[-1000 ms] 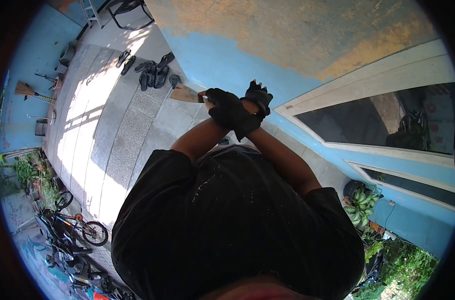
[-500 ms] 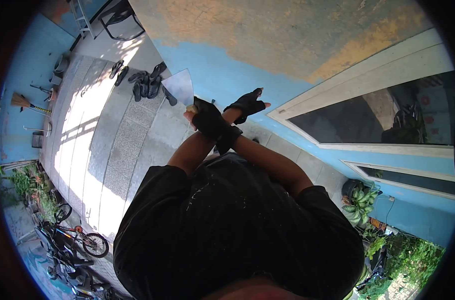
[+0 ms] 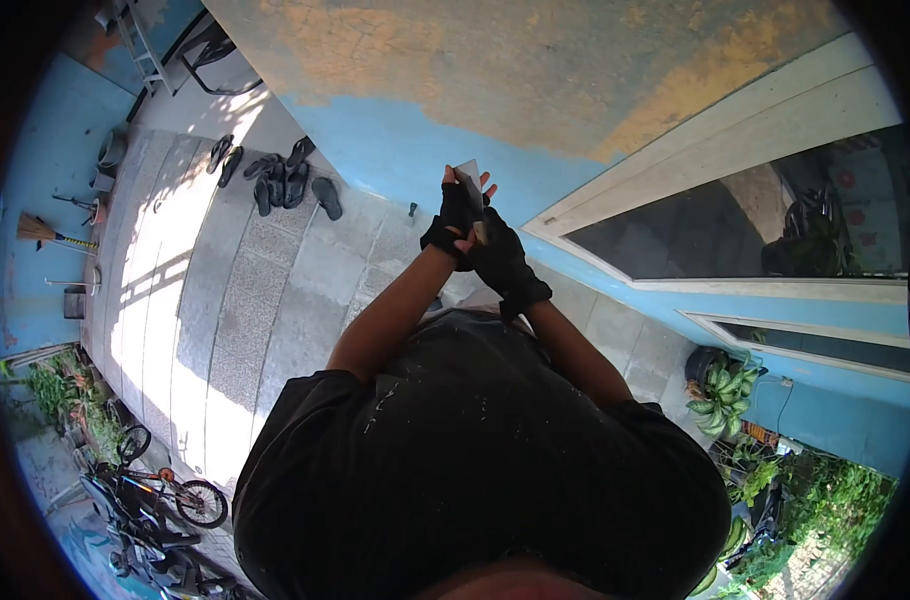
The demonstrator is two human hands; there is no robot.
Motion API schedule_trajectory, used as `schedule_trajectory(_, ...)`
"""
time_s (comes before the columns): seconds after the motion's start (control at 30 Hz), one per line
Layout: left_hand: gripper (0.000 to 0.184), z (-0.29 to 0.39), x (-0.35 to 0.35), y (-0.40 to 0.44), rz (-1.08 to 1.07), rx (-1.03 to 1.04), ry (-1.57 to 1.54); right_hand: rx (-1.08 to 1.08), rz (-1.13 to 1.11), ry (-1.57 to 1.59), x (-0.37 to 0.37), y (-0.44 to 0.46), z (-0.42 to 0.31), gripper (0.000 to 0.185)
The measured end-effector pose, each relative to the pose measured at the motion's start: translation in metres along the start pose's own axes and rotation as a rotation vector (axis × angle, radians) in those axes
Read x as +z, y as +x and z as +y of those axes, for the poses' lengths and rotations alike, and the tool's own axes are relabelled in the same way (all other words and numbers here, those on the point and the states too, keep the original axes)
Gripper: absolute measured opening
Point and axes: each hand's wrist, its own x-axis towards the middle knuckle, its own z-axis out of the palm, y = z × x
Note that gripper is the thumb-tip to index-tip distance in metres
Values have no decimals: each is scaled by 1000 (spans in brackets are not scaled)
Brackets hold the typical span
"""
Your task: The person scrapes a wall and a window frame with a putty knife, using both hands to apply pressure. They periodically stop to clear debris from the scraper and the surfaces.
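My right hand (image 3: 502,262), in a black fingerless glove, is closed around the handle of a putty knife (image 3: 470,182). Its broad metal blade points up and away from me, seen nearly edge-on. Just left of it is my left hand (image 3: 457,212), gloved the same way, behind the blade. Bare fingertips of that hand stick out on both sides of the metal, stretched and apart. Whether the blade touches the left palm I cannot tell. Both hands are in front of the wall (image 3: 395,135), whose light blue paint gives way to a bare brown-orange patch higher up.
A white-framed window (image 3: 675,220) is in the wall on the right. Several dark sandals (image 3: 280,183) lie on the paved floor (image 3: 315,260). A broom (image 3: 37,228), a ladder (image 3: 140,45) and a bicycle (image 3: 165,485) stand at the left. A leafy plant (image 3: 720,395) grows at lower right.
My forearms have uncrossed. My right hand has moved right with the putty knife, its blade now turned nearly edge-on, and my left hand has swung left behind the blade.
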Motion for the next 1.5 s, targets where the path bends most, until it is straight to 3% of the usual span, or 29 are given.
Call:
schedule_trajectory(0.1, 86, -16, 0, 18, -82, 92, 27, 39, 32, 119, -18, 4, 10, 50)
schedule_trajectory(0.17, 84, -20, 14, 12, -245, -24, -33, -7, 39, 2, -36, 9, 22, 33)
schedule_trajectory(0.2, 81, -26, 24, 10, -270, -49, -67, -8, 35, -1, -50, 11, 28, 33)
schedule_trajectory(0.27, 78, -45, 45, 0, -353, -116, -95, 394, -190, 448, -85, 10, 31, 30)
schedule_trajectory(0.4, 76, -79, 65, 6, -471, -284, -92, 414, -314, 640, -131, 5, 51, 33)
schedule_trajectory(0.43, 79, -85, 71, 9, -483, -343, -84, 520, -300, 913, -140, 2, 50, 33)
schedule_trajectory(0.47, 70, -84, 72, 13, -577, -450, -34, 629, -281, 1184, -149, 0, 50, 33)
schedule_trajectory(0.5, 70, -93, 79, 15, -570, -439, -44, 637, -295, 1177, -159, -1, 48, 33)
schedule_trajectory(0.57, 62, -104, 105, 7, -466, -287, -58, 742, -343, 1532, -175, 0, 46, 35)
schedule_trajectory(0.73, 58, -128, 123, 17, -426, -273, -305, 679, -430, 1440, -194, 12, 77, 30)
schedule_trajectory(0.8, 57, -144, 113, 35, -485, -275, -257, 621, -270, 1130, -198, 15, 66, 28)
schedule_trajectory(0.9, 58, -148, 113, 43, -563, -266, -221, 597, -306, 953, -203, 21, 78, 25)
schedule_trajectory(1.03, 58, -151, 131, 43, -438, -185, -290, 637, -294, 794, -209, 29, 79, 25)
schedule_trajectory(1.1, 55, -150, 134, 47, -590, -177, -374, 613, -255, 702, -209, 34, 75, 28)
schedule_trajectory(1.23, 54, -156, 131, 55, -663, -197, -480, 657, -225, 599, -206, 36, 82, 29)
schedule_trajectory(1.33, 56, -157, 135, 55, -649, -152, -390, 629, -212, 649, -214, 32, 72, 28)
schedule_trajectory(1.4, 57, -159, 146, 48, -537, -64, -329, 438, -177, 458, -218, 28, 71, 28)
schedule_trajectory(1.5, 57, -163, 148, 41, -455, 9, -210, 405, -147, 403, -223, 31, 68, 30)
